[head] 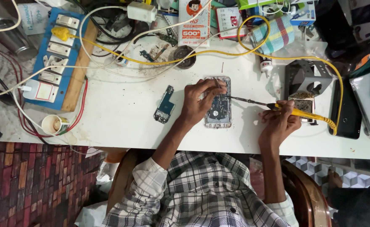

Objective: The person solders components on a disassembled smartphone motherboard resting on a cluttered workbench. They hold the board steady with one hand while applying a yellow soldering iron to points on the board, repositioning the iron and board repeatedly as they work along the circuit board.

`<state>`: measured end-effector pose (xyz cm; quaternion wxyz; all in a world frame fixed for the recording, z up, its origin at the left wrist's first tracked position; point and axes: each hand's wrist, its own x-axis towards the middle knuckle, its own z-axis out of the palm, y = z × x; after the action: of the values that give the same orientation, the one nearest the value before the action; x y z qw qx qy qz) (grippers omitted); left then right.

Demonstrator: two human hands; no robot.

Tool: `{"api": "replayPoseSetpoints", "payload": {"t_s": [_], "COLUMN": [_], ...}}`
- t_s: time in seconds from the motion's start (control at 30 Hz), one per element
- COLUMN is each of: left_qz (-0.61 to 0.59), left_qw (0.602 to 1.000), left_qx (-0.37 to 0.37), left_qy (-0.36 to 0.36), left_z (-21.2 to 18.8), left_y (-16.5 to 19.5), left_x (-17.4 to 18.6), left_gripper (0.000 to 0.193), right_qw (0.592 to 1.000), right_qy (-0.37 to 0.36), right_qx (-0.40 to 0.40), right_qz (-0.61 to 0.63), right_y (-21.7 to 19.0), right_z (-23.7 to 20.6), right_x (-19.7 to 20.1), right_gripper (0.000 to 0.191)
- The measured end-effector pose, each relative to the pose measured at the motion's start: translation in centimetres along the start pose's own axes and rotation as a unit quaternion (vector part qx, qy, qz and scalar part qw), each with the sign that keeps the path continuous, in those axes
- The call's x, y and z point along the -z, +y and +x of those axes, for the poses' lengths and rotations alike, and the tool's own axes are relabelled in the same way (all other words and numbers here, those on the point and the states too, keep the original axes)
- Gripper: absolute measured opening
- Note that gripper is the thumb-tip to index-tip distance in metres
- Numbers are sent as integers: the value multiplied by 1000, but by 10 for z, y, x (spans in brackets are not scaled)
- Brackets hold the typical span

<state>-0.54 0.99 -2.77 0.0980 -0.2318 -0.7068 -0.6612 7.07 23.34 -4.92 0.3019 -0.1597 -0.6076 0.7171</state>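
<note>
- A person in a checked shirt is sitting at a white worktop, bending over an opened phone lying near the middle.
- The left hand is pressing down on the phone, fingers pinching a small metal tool.
- The right hand is gripping a yellow soldering iron, its tip touching the phone's exposed insides.
- The back is already off; a loose circuit board is lying beside it, so repair seems midway.
- A tall red-and-white packet is standing at the back edge, beside a blue switchboard.

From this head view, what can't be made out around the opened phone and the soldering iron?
- Soldering iron tip: contact point on the opened phone too small to see.
- Phone's left half: covered by the left hand.
- Yellow iron handle: partly wrapped by the right hand.
- Black phone: screen state unreadable.
</note>
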Motion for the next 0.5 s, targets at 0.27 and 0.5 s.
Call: {"api": "replayPoseSetpoints", "payload": {"t_s": [0.27,0.5], "left_qz": [-15,-3], "left_qw": [1000,1000], "left_qx": [19,-6], "left_qy": [-5,-8], "left_z": [2,1], "left_y": [3,2], "left_x": [0,1], "left_gripper": [11,9], "right_qw": [999,1000], "right_qy": [10,4], "right_qx": [-26,-11], "right_qz": [24,1], "right_y": [-1,2], "right_z": [-1,-2], "right_x": [3,3], "right_gripper": [42,45]}}
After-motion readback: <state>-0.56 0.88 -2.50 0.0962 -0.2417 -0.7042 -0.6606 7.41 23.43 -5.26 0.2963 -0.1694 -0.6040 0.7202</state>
